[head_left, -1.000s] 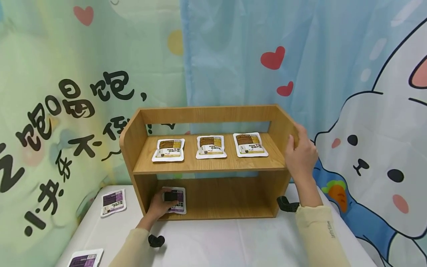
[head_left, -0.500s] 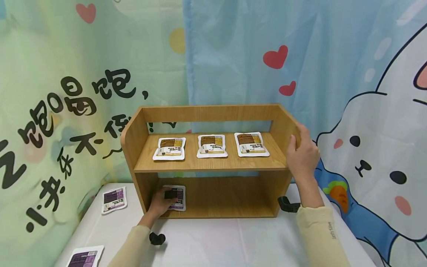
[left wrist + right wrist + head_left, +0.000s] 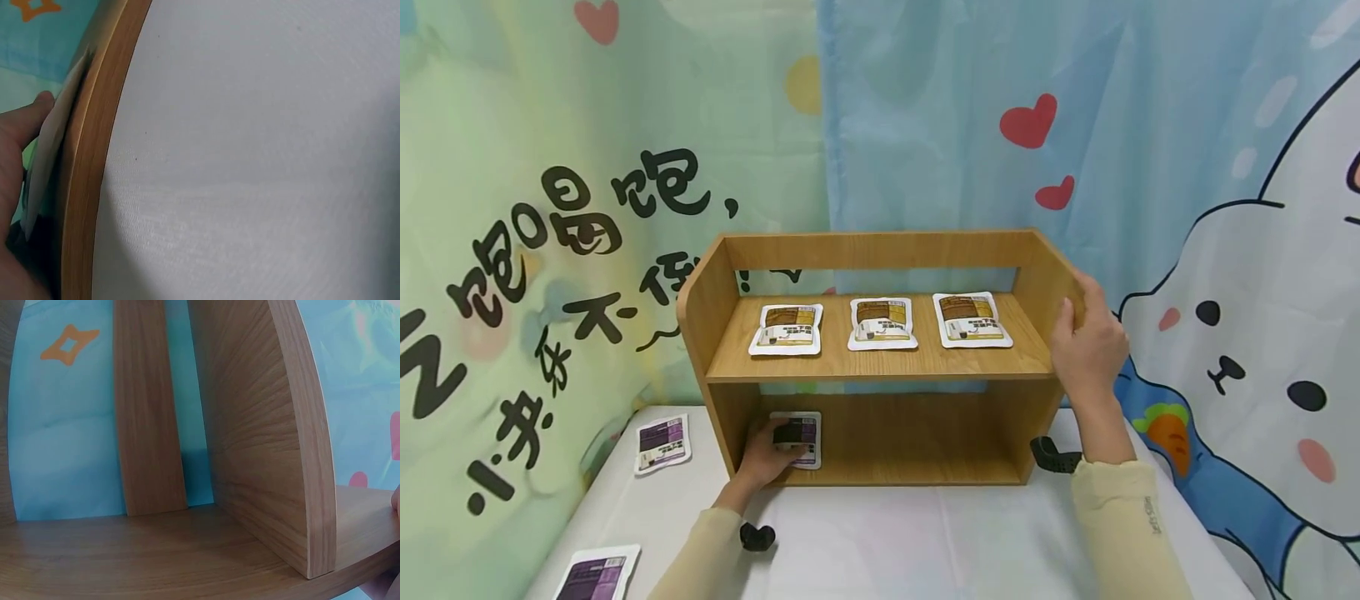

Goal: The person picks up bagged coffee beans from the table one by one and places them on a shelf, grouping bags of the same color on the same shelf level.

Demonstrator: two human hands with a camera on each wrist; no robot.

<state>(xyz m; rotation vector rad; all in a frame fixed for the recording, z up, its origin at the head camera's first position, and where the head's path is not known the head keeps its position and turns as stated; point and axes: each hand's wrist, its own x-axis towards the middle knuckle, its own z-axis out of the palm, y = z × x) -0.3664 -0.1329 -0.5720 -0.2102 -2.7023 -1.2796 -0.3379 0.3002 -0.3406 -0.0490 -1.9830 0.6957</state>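
Observation:
A two-tier wooden shelf (image 3: 880, 250) stands on the white table. On its lower tier, at the left end, my left hand (image 3: 762, 454) holds a white pouch with a purple label (image 3: 809, 437), thumb across its front. The left wrist view shows this pouch (image 3: 50, 147) edge-on, close to the shelf's wooden front edge (image 3: 87, 175). My right hand (image 3: 1090, 346) grips the shelf's right side panel (image 3: 1051, 292), with the thumb on the front edge. Only a sliver of that hand (image 3: 387, 578) enters the right wrist view.
Three white pouches with brown-and-yellow labels, left (image 3: 787, 330), middle (image 3: 882, 323) and right (image 3: 972, 320), lie in a row on the upper tier. Two purple-label pouches, one farther (image 3: 662, 443) and one nearer (image 3: 598, 573), lie on the table's left side. Printed curtains (image 3: 917, 125) hang behind.
The head view has shifted slightly, so the shelf appears a little higher and farther right. Both hands keep their places on the pouch and the side panel.

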